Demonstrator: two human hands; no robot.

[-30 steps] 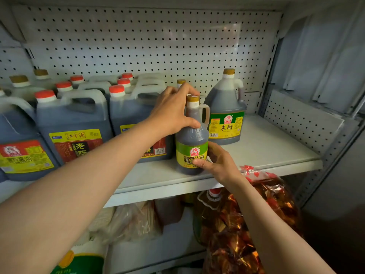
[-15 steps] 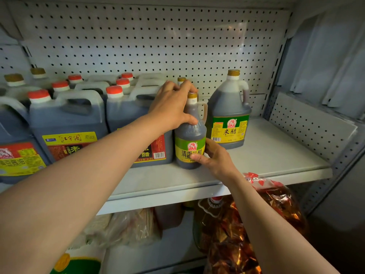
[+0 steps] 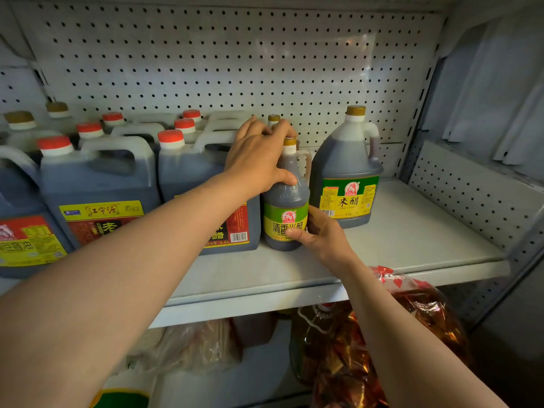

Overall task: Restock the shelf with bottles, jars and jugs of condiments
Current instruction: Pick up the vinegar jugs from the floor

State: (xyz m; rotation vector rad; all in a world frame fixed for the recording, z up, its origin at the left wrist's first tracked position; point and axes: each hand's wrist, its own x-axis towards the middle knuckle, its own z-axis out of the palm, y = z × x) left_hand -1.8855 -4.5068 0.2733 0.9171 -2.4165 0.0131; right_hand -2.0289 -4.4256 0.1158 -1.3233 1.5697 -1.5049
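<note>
Pushed small vinegar bottle (image 3: 285, 201) deeper | upright; left hand (image 3: 259, 160) wraps its shoulder, right hand (image 3: 321, 234) pinches label (nearer) | gap behind: back-left

Small dark vinegar bottle (image 3: 285, 201), gold cap, green-yellow label, is standing upright on the white shelf (image 3: 412, 240). It is sitting between a red-capped jug (image 3: 206, 184) and a larger gold-capped jug (image 3: 347, 172).
</note>
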